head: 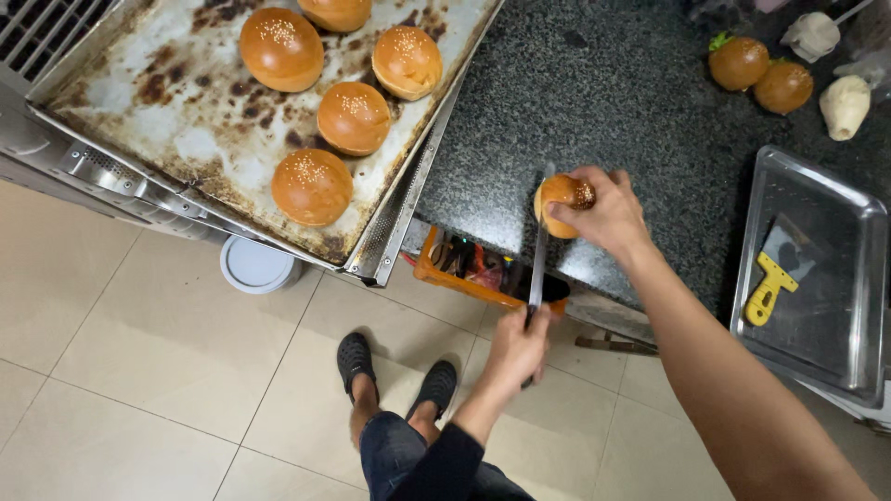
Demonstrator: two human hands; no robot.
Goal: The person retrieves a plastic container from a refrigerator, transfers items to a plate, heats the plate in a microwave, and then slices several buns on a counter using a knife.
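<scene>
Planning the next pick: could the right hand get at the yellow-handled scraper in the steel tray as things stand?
Probably not freely: the right hand is clamped on a bun that the left hand's knife is cutting. The scraper lies uncovered in the steel tray, nothing between.

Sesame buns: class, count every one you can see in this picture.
6. Five sit on the baking tray: top edge, upper left, right, middle, front. One is in the right hand.
</scene>
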